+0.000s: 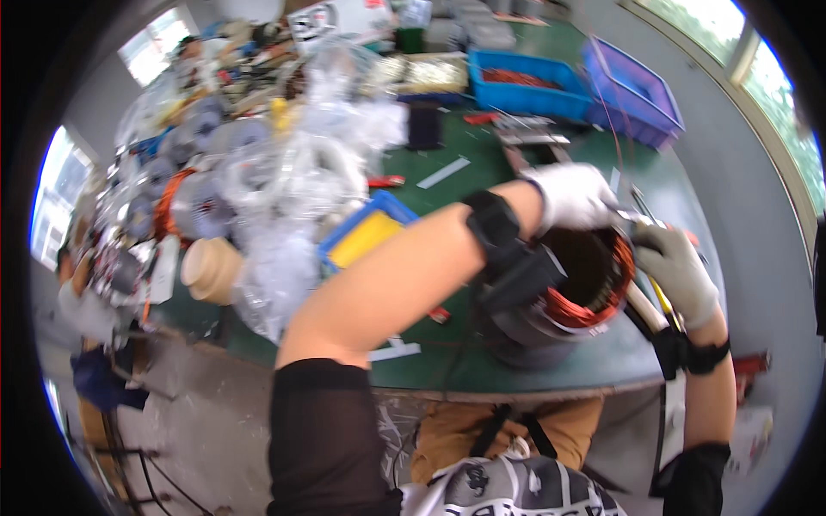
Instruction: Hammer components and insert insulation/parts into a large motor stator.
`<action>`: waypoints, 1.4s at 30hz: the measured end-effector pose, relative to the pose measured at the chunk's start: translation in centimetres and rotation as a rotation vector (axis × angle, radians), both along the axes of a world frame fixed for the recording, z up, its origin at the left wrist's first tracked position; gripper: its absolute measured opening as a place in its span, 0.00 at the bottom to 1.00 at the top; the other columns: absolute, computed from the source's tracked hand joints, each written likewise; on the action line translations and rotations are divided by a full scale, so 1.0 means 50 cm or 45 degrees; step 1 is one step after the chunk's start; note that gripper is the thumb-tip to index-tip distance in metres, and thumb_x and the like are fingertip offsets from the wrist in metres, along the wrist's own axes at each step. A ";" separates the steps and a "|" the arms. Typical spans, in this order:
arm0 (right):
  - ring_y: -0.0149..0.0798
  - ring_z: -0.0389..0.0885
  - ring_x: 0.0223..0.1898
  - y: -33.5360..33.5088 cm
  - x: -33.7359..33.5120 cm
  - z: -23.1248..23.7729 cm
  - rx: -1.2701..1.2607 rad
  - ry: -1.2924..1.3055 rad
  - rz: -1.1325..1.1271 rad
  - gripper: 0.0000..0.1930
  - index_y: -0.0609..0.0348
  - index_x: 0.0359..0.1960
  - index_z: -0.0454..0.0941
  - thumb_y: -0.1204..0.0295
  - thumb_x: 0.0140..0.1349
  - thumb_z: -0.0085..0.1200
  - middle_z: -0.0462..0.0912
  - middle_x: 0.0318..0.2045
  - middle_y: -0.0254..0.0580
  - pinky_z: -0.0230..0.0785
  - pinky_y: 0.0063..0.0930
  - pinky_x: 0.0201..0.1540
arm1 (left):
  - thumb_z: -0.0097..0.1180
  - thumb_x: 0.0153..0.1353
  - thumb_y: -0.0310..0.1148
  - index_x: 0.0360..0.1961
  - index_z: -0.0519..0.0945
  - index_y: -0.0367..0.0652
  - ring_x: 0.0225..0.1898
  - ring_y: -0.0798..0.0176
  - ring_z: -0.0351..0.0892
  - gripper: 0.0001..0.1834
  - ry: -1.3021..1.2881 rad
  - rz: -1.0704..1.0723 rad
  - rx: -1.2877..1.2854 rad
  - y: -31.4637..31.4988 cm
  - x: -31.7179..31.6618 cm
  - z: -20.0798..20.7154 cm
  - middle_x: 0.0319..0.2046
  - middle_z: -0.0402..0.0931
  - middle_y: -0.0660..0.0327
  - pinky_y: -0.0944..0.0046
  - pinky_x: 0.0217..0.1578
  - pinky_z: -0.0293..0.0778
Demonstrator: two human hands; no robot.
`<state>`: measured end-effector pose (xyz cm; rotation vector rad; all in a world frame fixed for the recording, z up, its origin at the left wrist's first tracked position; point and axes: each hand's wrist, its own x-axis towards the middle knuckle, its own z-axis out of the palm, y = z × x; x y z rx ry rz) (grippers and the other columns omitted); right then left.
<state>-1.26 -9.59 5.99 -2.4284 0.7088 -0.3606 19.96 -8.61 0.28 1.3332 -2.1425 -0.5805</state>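
A: Where are the hands?

B: Right of centre. The left hand, in a white glove, rests curled over the far rim of the stator, a dark round housing with copper windings around its open bore. What its fingers grip, if anything, I cannot tell. The right hand, also gloved, sits just beside the stator's right rim, fingers closed round a thin metal tool whose tip meets the left fingertips.

A: And the stator itself?

B: It stands on the green table, close to the near edge in the lower right of the frame, almost at the lip.

A: Any free room?

B: A bare strip of green runs behind the stator up to the blue bin and purple bin at the top. To the left it is crowded: a blue tray with a yellow sheet, heaps of clear plastic bags and a tape roll by the left edge.
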 end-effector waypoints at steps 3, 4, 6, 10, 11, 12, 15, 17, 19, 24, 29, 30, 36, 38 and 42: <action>0.42 0.78 0.29 -0.018 -0.025 -0.004 -0.056 0.089 0.009 0.10 0.73 0.35 0.78 0.78 0.54 0.49 0.79 0.26 0.52 0.70 0.29 0.37 | 0.58 0.59 0.37 0.38 0.83 0.40 0.32 0.57 0.78 0.12 0.079 -0.004 0.079 -0.010 -0.012 0.008 0.29 0.81 0.52 0.61 0.42 0.71; 0.42 0.77 0.28 -0.017 -0.025 -0.008 0.039 0.105 -0.056 0.10 0.73 0.35 0.78 0.78 0.54 0.48 0.79 0.26 0.51 0.70 0.29 0.36 | 0.57 0.61 0.37 0.38 0.83 0.39 0.30 0.63 0.76 0.12 0.145 0.040 0.140 -0.003 -0.019 0.011 0.28 0.82 0.55 0.63 0.38 0.71; 0.41 0.77 0.27 -0.018 -0.030 -0.017 0.136 0.131 -0.131 0.10 0.73 0.34 0.78 0.78 0.55 0.48 0.79 0.26 0.51 0.70 0.29 0.36 | 0.56 0.63 0.35 0.38 0.83 0.38 0.30 0.66 0.75 0.11 0.153 0.081 0.261 0.004 -0.027 0.023 0.28 0.82 0.57 0.64 0.37 0.70; 0.41 0.77 0.28 -0.010 -0.028 -0.022 0.024 0.160 -0.115 0.10 0.72 0.36 0.78 0.78 0.56 0.47 0.78 0.25 0.50 0.70 0.29 0.37 | 0.58 0.58 0.45 0.36 0.85 0.44 0.28 0.58 0.78 0.15 0.106 0.127 0.209 0.009 -0.028 0.024 0.24 0.80 0.54 0.60 0.34 0.71; 0.41 0.77 0.29 -0.010 -0.027 -0.025 -0.021 0.188 -0.101 0.10 0.72 0.35 0.77 0.77 0.57 0.47 0.78 0.26 0.51 0.70 0.29 0.38 | 0.58 0.58 0.45 0.36 0.85 0.44 0.28 0.58 0.78 0.15 0.114 0.124 0.217 0.007 -0.030 0.019 0.24 0.80 0.54 0.60 0.34 0.71; 0.41 0.77 0.30 -0.010 -0.026 -0.024 -0.075 0.213 -0.081 0.10 0.72 0.35 0.77 0.77 0.57 0.47 0.78 0.26 0.51 0.69 0.29 0.39 | 0.57 0.58 0.45 0.35 0.85 0.44 0.28 0.58 0.78 0.15 0.120 0.121 0.216 0.006 -0.030 0.018 0.24 0.80 0.54 0.60 0.34 0.71; 0.43 0.76 0.32 -0.014 -0.038 -0.027 0.040 0.108 -0.102 0.09 0.72 0.34 0.76 0.76 0.58 0.47 0.78 0.28 0.51 0.69 0.30 0.41 | 0.57 0.58 0.45 0.35 0.85 0.44 0.28 0.57 0.78 0.16 0.142 0.107 0.199 0.002 -0.025 0.012 0.24 0.79 0.54 0.59 0.34 0.71; 0.43 0.76 0.32 -0.012 -0.032 -0.020 0.093 0.107 -0.101 0.09 0.71 0.35 0.76 0.76 0.58 0.47 0.78 0.29 0.51 0.68 0.30 0.41 | 0.56 0.59 0.46 0.35 0.85 0.44 0.28 0.57 0.78 0.16 0.156 0.091 0.187 -0.001 -0.023 0.005 0.23 0.79 0.54 0.59 0.34 0.70; 0.43 0.75 0.33 -0.012 -0.029 -0.013 0.139 0.105 -0.105 0.09 0.71 0.35 0.76 0.76 0.58 0.47 0.78 0.29 0.51 0.68 0.30 0.41 | 0.56 0.59 0.47 0.35 0.85 0.44 0.28 0.57 0.78 0.17 0.122 0.080 0.170 0.002 -0.023 0.011 0.24 0.79 0.54 0.59 0.33 0.71; 0.42 0.75 0.32 -0.024 -0.034 -0.020 0.116 0.159 -0.054 0.09 0.70 0.36 0.76 0.76 0.59 0.47 0.77 0.29 0.51 0.68 0.30 0.41 | 0.56 0.59 0.48 0.36 0.85 0.45 0.29 0.56 0.79 0.18 0.091 0.168 0.230 0.014 -0.031 0.024 0.25 0.80 0.54 0.58 0.34 0.71; 0.44 0.75 0.31 -0.016 -0.023 -0.006 0.041 0.233 -0.060 0.09 0.70 0.35 0.76 0.76 0.58 0.46 0.78 0.28 0.52 0.68 0.32 0.41 | 0.56 0.61 0.38 0.34 0.82 0.35 0.26 0.68 0.70 0.14 0.087 0.206 0.200 0.023 -0.039 0.037 0.21 0.76 0.60 0.64 0.32 0.68; 0.46 0.76 0.31 -0.014 -0.019 -0.004 -0.007 0.256 -0.048 0.09 0.70 0.35 0.76 0.77 0.58 0.45 0.78 0.27 0.52 0.68 0.33 0.41 | 0.56 0.61 0.38 0.34 0.82 0.35 0.26 0.68 0.70 0.14 0.091 0.205 0.200 0.024 -0.038 0.036 0.21 0.76 0.60 0.64 0.32 0.68; 0.53 0.76 0.34 0.009 -0.018 -0.015 -0.205 0.312 -0.072 0.10 0.70 0.36 0.76 0.78 0.57 0.44 0.77 0.30 0.57 0.68 0.35 0.42 | 0.56 0.61 0.39 0.36 0.83 0.37 0.26 0.68 0.71 0.14 0.014 0.234 0.203 0.031 -0.046 0.048 0.22 0.77 0.59 0.63 0.33 0.68; 0.52 0.76 0.35 0.004 -0.021 -0.021 -0.244 0.315 -0.067 0.10 0.70 0.36 0.76 0.77 0.57 0.45 0.78 0.31 0.58 0.68 0.35 0.43 | 0.55 0.61 0.40 0.34 0.82 0.36 0.25 0.68 0.70 0.15 0.016 0.228 0.166 0.032 -0.043 0.048 0.20 0.75 0.60 0.63 0.31 0.67; 0.50 0.76 0.36 -0.012 -0.031 -0.023 -0.070 0.159 -0.122 0.10 0.69 0.38 0.76 0.76 0.58 0.46 0.78 0.33 0.57 0.68 0.34 0.43 | 0.54 0.63 0.40 0.31 0.81 0.35 0.25 0.68 0.69 0.16 0.030 0.184 0.158 0.021 -0.037 0.034 0.20 0.74 0.62 0.62 0.30 0.66</action>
